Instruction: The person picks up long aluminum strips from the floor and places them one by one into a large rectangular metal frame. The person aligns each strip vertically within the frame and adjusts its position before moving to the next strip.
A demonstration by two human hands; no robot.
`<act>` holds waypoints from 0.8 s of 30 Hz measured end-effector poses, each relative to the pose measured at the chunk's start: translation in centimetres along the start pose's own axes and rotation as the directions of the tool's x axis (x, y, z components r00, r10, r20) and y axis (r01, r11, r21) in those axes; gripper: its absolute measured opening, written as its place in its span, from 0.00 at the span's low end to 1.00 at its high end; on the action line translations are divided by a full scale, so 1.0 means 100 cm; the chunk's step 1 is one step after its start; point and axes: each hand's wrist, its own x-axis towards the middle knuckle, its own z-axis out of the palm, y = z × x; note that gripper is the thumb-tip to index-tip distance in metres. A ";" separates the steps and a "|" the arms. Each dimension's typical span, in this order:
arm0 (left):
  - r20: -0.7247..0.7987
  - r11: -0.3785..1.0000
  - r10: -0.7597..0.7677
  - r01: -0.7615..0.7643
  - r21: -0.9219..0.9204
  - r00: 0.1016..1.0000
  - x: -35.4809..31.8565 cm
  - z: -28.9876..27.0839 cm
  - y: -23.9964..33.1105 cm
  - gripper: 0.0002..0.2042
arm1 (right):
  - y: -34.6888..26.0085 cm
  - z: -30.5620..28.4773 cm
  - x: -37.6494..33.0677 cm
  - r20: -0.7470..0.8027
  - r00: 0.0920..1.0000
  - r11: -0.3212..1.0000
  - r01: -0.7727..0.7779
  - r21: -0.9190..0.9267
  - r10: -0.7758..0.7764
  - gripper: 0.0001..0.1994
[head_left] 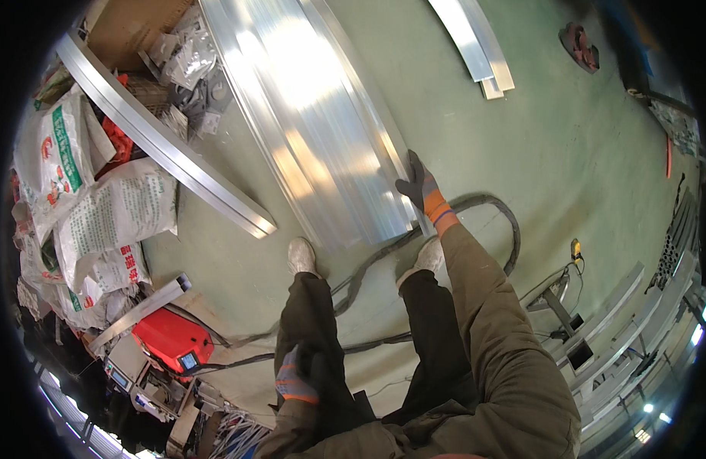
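Long silvery metal profiles lie side by side in a wide row on the floor, their near ends just ahead of my shoes. My right hand, in a dark grey and orange glove, grips the rightmost profile near its near end, thumb over the edge. Part of that profile is hidden beneath the hand. My left hand, gloved in grey and orange too, hangs by my left thigh. Its fingers are blurred and dark against the trousers, so their pose is unclear.
A single metal beam slants across the left, beside stuffed white sacks. A red machine stands lower left. Black cable loops around my feet. Two shorter profiles lie far right; metal stock sits lower right.
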 end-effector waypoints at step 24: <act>0.081 0.530 -0.237 0.199 -0.825 0.968 0.316 0.226 0.109 0.35 | 0.022 0.058 -0.003 -0.113 0.993 0.984 -0.038 -0.175 0.019 0.45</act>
